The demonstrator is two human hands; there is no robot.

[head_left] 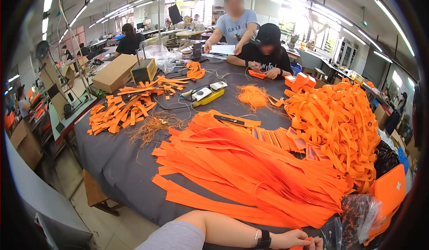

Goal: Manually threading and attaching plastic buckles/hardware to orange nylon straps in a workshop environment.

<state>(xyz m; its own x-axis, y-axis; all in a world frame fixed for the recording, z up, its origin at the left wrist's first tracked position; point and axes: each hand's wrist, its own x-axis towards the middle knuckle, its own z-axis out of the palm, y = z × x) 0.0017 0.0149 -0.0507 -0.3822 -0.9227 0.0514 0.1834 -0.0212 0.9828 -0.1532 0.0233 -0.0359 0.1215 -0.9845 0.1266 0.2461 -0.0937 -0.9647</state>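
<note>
At the lower edge my left arm reaches across to the right, with a bracelet and a dark watch band at the wrist. My left hand [288,238] has its fingers closed on a small orange fabric piece [298,248]. Only some fingers of my right hand [317,243] show; they pinch the same piece from the other side. The frame's edge cuts off most of this piece. Just beyond my hands lies a large fanned pile of orange webbing straps [241,169] on the dark grey table cover [120,174].
At the right rises a heap of tangled orange straps [335,125], with an orange bag [389,185] nearer me. Short orange strips [120,109], loose threads [252,97], a power strip [209,97] and a cardboard box [114,73] are farther off. Two people work across the table.
</note>
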